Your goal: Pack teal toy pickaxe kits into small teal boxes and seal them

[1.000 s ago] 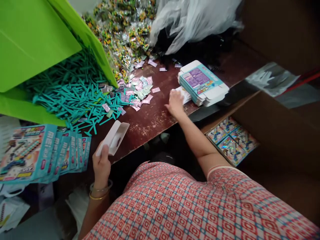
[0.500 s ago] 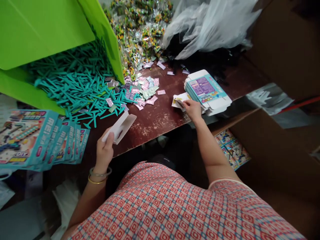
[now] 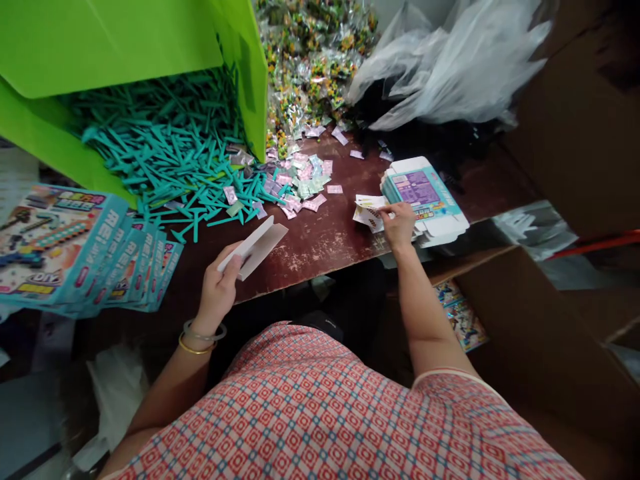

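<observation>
Head view: holds white carton [image 3: 265,248] by one end in left hand [image 3: 219,285], well left of carton stack [image 3: 419,189], presumably keeping opening clear. Pinches printed papers [image 3: 367,215] by one edge in right hand [image 3: 401,227], just left of carton stack, likely to control thin sheets.

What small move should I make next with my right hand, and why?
Probably lift a leaflet from the printed papers: your right hand has its fingertips at their edge, beside the stack of flat boxes, while your left hand holds a white carton ready nearby.
</observation>
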Demonstrator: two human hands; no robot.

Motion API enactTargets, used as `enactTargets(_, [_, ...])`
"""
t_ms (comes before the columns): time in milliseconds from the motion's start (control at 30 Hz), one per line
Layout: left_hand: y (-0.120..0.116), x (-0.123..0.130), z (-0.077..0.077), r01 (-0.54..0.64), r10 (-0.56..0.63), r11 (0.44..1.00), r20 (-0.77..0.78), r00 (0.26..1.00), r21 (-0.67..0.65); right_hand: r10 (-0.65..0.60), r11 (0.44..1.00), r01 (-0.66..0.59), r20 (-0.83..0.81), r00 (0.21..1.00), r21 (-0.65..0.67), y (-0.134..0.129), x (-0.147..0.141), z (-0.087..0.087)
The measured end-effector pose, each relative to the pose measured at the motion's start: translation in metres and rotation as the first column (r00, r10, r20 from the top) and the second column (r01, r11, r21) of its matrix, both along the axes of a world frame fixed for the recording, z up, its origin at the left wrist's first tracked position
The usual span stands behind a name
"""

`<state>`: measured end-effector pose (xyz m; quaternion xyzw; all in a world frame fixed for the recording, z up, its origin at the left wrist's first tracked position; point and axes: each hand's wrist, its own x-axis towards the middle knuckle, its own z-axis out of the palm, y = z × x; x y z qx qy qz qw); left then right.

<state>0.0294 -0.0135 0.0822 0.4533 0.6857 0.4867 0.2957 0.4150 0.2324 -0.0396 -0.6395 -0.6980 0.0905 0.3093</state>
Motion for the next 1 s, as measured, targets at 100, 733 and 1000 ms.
enactTargets(100, [0.001,0.0,0.001,0.013,-0.013,1.0,-0.004,1.0,0.014,0.006,1.0,-0.006,-0.006,1.0,-0.019,-0.003,0.001,0.004])
enactTargets(733, [0.004,-0.001,0.007,0.051,-0.05,0.998,-0.021,0.999,0.024,0.949,0.226,-0.905,0.13,0.289,0.36,-0.112,-0.203,0.128])
enactTargets(1000, [-0.008,0.011,-0.012,0.239,-0.074,0.952,-0.615,0.785,0.19,0.651,0.757,-0.652,0.036,0.759,0.042,0.014,-0.169,0.075])
